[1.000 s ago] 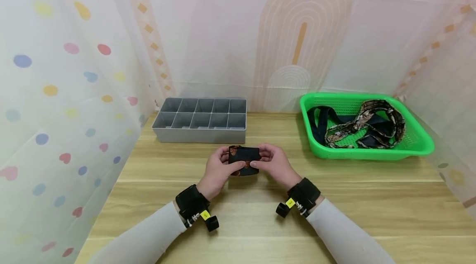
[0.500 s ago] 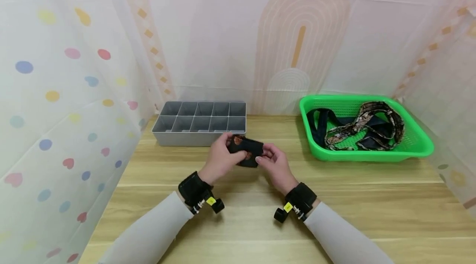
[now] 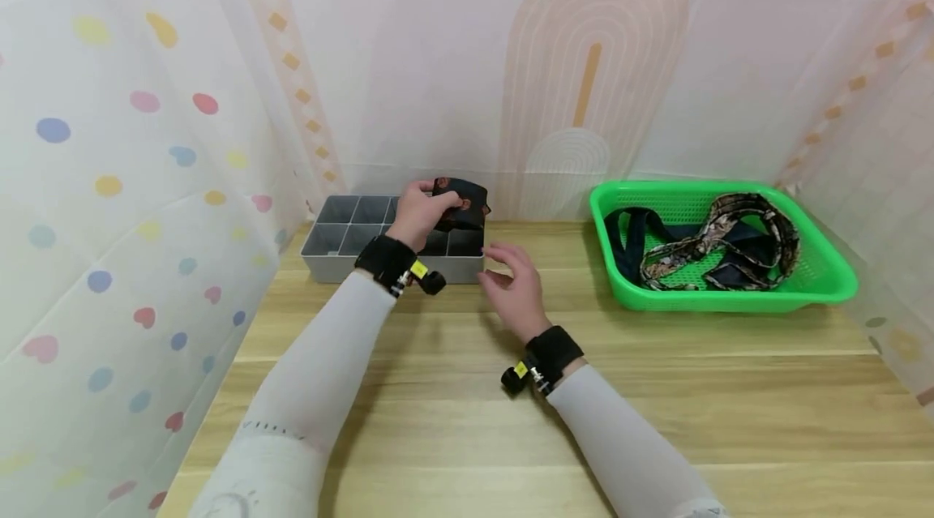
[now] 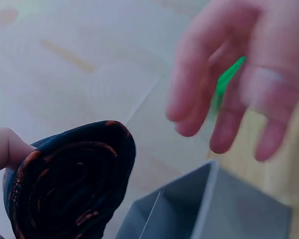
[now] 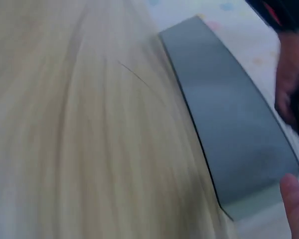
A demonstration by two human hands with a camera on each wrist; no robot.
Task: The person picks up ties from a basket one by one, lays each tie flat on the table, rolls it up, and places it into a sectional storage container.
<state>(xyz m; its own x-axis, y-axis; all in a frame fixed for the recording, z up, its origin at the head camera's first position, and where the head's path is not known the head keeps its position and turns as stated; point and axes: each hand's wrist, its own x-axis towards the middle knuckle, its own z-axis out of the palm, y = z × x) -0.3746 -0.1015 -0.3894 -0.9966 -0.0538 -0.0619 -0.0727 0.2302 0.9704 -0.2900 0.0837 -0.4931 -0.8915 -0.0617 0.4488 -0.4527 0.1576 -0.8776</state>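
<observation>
One cloth roll [image 3: 470, 208], pinched by left fingers [image 3: 446, 201], hides part of the tray [image 3: 334, 268]; right fingers [image 3: 514, 256] gape, empty.

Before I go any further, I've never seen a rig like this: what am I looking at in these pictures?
There is no machine here: you see a person's bare left hand and right hand. The widest picture comes from a camera worn on the head, looking forward and down. The two closer, partly blurred ones come from small wrist cameras.

On the wood-grain table stand a gray divided organizer box and, further right, a green plastic basket holding dark fabric and a patterned fabric band.

The left hand grips a rolled-up dark cloth with orange-brown markings; the left wrist picture shows its spiral. The right hand holds nothing; its fingers are near the box's front right corner, touching or not I can't tell.
</observation>
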